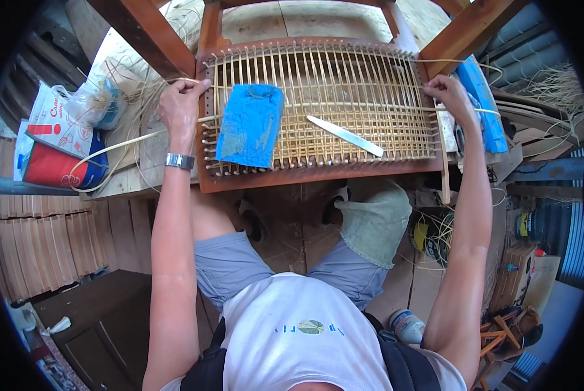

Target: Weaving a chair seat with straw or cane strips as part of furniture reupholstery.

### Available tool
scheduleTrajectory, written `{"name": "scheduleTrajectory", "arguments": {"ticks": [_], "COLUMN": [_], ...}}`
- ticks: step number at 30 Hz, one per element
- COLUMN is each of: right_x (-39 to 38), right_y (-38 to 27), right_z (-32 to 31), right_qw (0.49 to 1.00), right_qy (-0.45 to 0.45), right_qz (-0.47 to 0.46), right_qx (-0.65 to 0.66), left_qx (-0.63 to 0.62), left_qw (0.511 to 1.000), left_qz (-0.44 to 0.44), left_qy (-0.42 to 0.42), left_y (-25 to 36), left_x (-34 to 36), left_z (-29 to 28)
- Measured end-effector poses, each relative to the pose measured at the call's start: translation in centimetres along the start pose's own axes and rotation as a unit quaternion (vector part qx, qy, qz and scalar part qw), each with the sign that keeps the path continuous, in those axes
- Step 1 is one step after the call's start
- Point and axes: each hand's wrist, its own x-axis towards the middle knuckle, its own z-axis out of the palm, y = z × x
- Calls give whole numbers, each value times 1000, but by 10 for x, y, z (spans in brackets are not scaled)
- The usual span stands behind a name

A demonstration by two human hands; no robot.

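Observation:
My left hand [181,107] pinches a thin pale cane strand at the left rail of the wooden chair frame [318,176]. My right hand [455,104] is closed at the right rail; what lies between its fingertips is too small to make out. Between them, cane webbing [370,130] is woven densely in the lower part, with mostly upright strands above. Short pegs line the rim. A worn blue rectangular pad [246,130] lies on the left part of the webbing, and a flat pale blade-like tool [344,135] lies diagonally to its right.
Wooden chair legs [155,36] rise at both upper corners. The frame rests on a plank bench [129,182]. Bags [47,127] and loose cane lie left; a long blue block [494,137] lies right. A dark cabinet [93,326], stacked wood [37,247] and containers [406,326] stand below.

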Motion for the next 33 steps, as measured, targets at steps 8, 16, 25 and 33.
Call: {"name": "scheduleTrajectory", "arguments": {"ticks": [8, 16, 25, 33], "right_x": [11, -28, -111, -100], "right_y": [-5, -62, -166, -166], "right_z": [13, 29, 126, 121], "right_qw": [989, 936, 980, 975], "right_qy": [84, 247, 88, 33], "right_qz": [101, -116, -171, -218], "right_qx": [63, -221, -49, -27], "left_qx": [65, 29, -35, -58], "left_qw": [992, 992, 996, 992], "left_qz": [38, 5, 13, 64], "left_qy": [99, 119, 83, 90], "left_y": [-4, -8, -8, -13], "left_x": [0, -5, -7, -7], "left_z": [9, 10, 10, 10]}}
